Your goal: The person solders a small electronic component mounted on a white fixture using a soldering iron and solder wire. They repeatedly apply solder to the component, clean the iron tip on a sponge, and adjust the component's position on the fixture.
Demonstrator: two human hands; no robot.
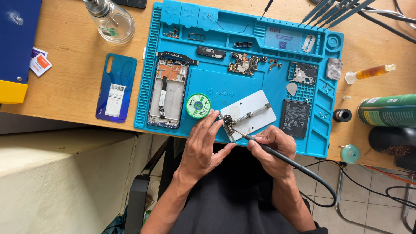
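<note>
— Both hands, what have they got?
— Right hand (272, 149) grips a soldering iron (260, 145), tip at the small board (228, 124); left hand (204, 145), fingers loosely spread, steadies it, probably touching, beside the green solder spool (198, 106).

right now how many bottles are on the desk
3: a clear glass pump bottle at the top left, a small amber dropper bottle lying right of the blue mat, and a green spray can on its side below that. Others may sit out of frame.
</note>
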